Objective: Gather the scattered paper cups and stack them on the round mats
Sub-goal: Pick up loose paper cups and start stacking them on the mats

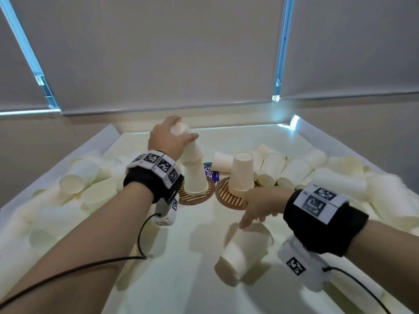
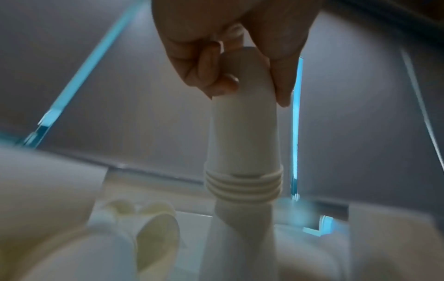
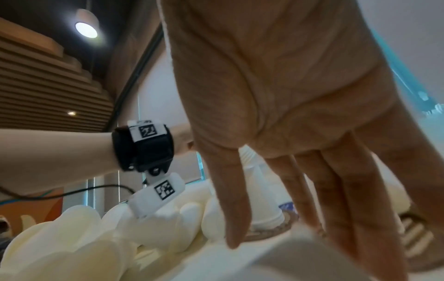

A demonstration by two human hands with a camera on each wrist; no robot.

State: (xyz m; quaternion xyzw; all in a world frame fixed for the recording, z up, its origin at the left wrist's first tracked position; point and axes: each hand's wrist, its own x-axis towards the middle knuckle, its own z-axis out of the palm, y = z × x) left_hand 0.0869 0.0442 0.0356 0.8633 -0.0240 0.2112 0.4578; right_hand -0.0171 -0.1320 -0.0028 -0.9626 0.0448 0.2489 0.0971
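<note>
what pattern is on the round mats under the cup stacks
Brown round mats with pale parallel stripes across the middle; the head view shows it best.

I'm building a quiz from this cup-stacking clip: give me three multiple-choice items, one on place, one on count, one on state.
1. Where does the left hand grip?
A. a mat's edge
B. the top of the stack on the left mat
C. a cup lying on the table

2. How many round mats show?
A. one
B. two
C. four

3. The right hand's fingers are:
A. extended, holding nothing
B. in a fist
C. curled round a cup

Key: 1 B, its fingers close round the upper cups of the left stack; 2 B, left mat and right mat; 3 A, the fingers point down, empty.
</note>
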